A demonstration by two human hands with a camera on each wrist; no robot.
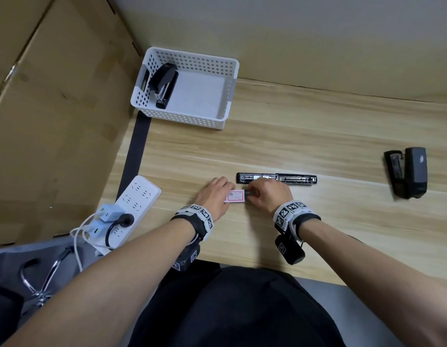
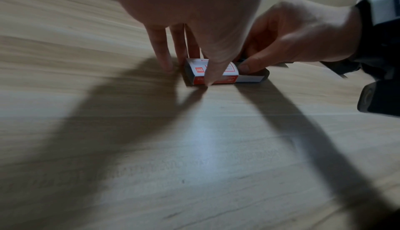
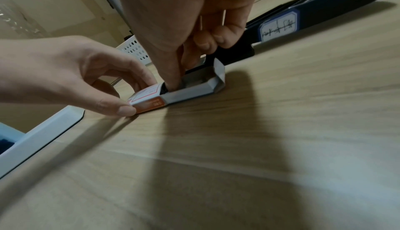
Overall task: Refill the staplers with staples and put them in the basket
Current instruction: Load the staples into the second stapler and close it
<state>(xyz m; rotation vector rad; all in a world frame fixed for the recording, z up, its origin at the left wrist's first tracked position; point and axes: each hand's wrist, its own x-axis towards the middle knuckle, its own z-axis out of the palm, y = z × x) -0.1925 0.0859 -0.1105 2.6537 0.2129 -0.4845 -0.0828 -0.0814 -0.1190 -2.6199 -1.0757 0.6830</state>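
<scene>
A small red-and-white staple box (image 1: pixel 236 196) (image 2: pixel 195 72) lies on the wooden table, its grey inner tray (image 3: pixel 194 90) slid out to the right. My left hand (image 1: pixel 228 194) (image 3: pixel 138 96) pinches the box sleeve between thumb and fingers. My right hand (image 1: pixel 252 192) (image 3: pixel 177 79) has its thumb down in the tray and its fingers curled behind it; what is inside is hidden. Just beyond lies a black stapler (image 1: pixel 287 178) (image 3: pixel 324 16) opened out flat. Another black stapler (image 1: pixel 410 174) stands far right. A third stapler (image 1: pixel 163 81) lies in the white perforated basket (image 1: pixel 192 56).
A white power strip (image 1: pixel 134 204) with plugs and cables sits at the table's left front corner. Large cardboard sheets (image 1: pixel 54 108) stand to the left. The table's front edge runs just before my body, and a wall closes the back.
</scene>
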